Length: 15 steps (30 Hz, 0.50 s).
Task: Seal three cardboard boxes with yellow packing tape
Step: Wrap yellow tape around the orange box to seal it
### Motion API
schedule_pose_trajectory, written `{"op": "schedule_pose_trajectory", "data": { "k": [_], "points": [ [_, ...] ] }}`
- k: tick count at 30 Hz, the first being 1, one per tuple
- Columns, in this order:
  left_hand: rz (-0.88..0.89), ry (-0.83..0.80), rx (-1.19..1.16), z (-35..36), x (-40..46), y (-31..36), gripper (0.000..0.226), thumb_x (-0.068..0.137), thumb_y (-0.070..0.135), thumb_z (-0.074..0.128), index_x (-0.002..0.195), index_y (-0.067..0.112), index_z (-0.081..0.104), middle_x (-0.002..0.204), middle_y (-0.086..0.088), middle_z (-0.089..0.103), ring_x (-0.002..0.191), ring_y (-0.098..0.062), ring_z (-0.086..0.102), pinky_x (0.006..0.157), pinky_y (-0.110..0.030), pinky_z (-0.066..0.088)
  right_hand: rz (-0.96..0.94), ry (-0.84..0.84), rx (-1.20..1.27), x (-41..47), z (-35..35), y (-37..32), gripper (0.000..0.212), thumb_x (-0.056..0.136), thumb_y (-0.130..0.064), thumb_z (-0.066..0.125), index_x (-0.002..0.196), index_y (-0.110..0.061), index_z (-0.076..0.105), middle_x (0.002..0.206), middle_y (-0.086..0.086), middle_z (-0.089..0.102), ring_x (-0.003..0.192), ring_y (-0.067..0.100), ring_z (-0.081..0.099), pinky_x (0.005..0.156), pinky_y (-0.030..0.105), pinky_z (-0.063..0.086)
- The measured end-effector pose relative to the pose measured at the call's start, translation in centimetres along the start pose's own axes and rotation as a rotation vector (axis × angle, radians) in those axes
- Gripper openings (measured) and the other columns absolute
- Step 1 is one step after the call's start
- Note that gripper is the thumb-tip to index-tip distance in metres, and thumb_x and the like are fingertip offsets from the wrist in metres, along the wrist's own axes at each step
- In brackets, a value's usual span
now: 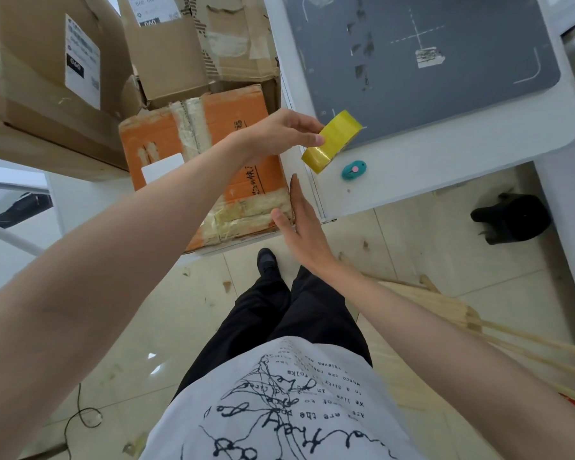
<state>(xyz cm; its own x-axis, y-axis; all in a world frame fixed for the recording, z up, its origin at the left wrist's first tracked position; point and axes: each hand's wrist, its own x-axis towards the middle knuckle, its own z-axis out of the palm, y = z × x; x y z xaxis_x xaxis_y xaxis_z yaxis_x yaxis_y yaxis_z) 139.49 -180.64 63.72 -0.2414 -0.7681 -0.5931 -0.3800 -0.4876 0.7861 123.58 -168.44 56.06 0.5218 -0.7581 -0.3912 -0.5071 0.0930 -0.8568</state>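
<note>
Both forearms are bare right up to the frame edges, with no sleeves, watch or rings showing on the left hand (279, 134) or the right hand (299, 227). A white T-shirt (279, 410) fills the bottom centre of the frame, printed with scrawled black line drawing and rows of small black typed text. Below it come loose black trousers (279, 313) and one black shoe (267, 262).

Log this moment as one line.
left hand: holds yellow tape roll over table edge | right hand: open beside orange box | cutter: on table
</note>
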Motion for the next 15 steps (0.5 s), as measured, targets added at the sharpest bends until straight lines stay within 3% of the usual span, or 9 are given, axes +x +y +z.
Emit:
{"op": "schedule_pose_trajectory", "data": {
  "k": [3,5,7,9,10,11,13,15],
  "points": [
    [0.015,0.009,-0.016,0.0,-0.4,0.4,0.027,0.100,0.023,0.063,0.125,0.014,0.070,0.119,0.003,0.074,0.114,-0.006,0.066,0.108,-0.024,0.042,0.012,-0.036,-0.080,0.0,-0.7,0.0,0.075,0.104,-0.060,0.033,0.162,-0.029,-0.002,0.171,-0.002,0.003,0.156,0.015,0.008,0.123,0.038,0.010],
    [0.027,0.028,-0.021,-0.1,-0.8,0.7,0.025,0.100,0.023,0.064,0.123,0.015,0.071,0.117,0.004,0.074,0.113,-0.005,0.066,0.106,-0.021,0.042,0.065,0.046,-0.029,0.1,-2.2,-0.6,0.067,0.104,-0.057,0.036,0.160,-0.023,0.023,0.165,0.000,0.028,0.151,0.015,0.026,0.124,0.037,0.018],
    [0.031,0.044,-0.003,-0.6,-1.1,1.3,0.022,0.099,0.023,0.065,0.119,0.017,0.074,0.114,0.006,0.075,0.114,-0.006,0.066,0.108,-0.024,0.041,0.058,0.351,0.105,0.1,-4.2,-1.9,0.045,0.101,-0.042,0.045,0.137,-0.016,0.049,0.133,0.000,0.055,0.120,0.016,0.053,0.108,0.044,0.044],
    [0.020,0.044,0.066,-1.1,-1.6,2.2,0.023,0.098,0.025,0.067,0.118,0.019,0.075,0.114,0.009,0.075,0.113,-0.005,0.065,0.108,-0.026,0.042,-0.044,0.654,0.080,0.6,-6.6,-3.3,0.029,0.089,-0.012,0.054,0.117,-0.009,0.050,0.114,0.002,0.050,0.099,0.022,0.053,0.088,0.050,0.048],
    [0.013,0.038,0.110,-1.4,-2.0,2.7,0.024,0.097,0.026,0.068,0.119,0.019,0.075,0.115,0.010,0.074,0.112,-0.004,0.064,0.108,-0.027,0.042,-0.098,0.729,-0.017,1.0,-7.9,-4.0,0.039,0.080,-0.001,0.054,0.118,-0.007,0.050,0.116,0.004,0.047,0.101,0.024,0.051,0.088,0.048,0.048],
    [0.007,0.029,0.157,-1.6,-2.3,3.3,0.026,0.096,0.027,0.069,0.121,0.019,0.074,0.116,0.010,0.073,0.112,-0.003,0.063,0.107,-0.027,0.042,-0.150,0.731,-0.150,1.5,-9.1,-4.8,0.053,0.073,0.004,0.055,0.125,-0.008,0.050,0.123,0.007,0.046,0.111,0.026,0.051,0.093,0.045,0.046],
    [0.003,0.012,0.269,-1.9,-3.1,4.5,0.030,0.095,0.030,0.071,0.122,0.019,0.074,0.119,0.009,0.072,0.113,-0.005,0.062,0.105,-0.027,0.042,-0.235,0.557,-0.397,2.6,-10.9,-6.4,0.070,0.072,0.003,0.061,0.139,-0.013,0.048,0.139,0.006,0.044,0.130,0.026,0.044,0.104,0.043,0.040],
    [0.025,0.004,0.418,-2.2,-3.9,5.6,0.028,0.093,0.032,0.072,0.120,0.023,0.075,0.112,0.010,0.072,0.104,-0.006,0.063,0.094,-0.024,0.043,-0.236,0.286,-0.470,3.3,-11.9,-7.8,0.063,0.078,-0.003,0.068,0.137,-0.014,0.051,0.135,0.004,0.051,0.129,0.025,0.046,0.102,0.046,0.043]
  ]
}}
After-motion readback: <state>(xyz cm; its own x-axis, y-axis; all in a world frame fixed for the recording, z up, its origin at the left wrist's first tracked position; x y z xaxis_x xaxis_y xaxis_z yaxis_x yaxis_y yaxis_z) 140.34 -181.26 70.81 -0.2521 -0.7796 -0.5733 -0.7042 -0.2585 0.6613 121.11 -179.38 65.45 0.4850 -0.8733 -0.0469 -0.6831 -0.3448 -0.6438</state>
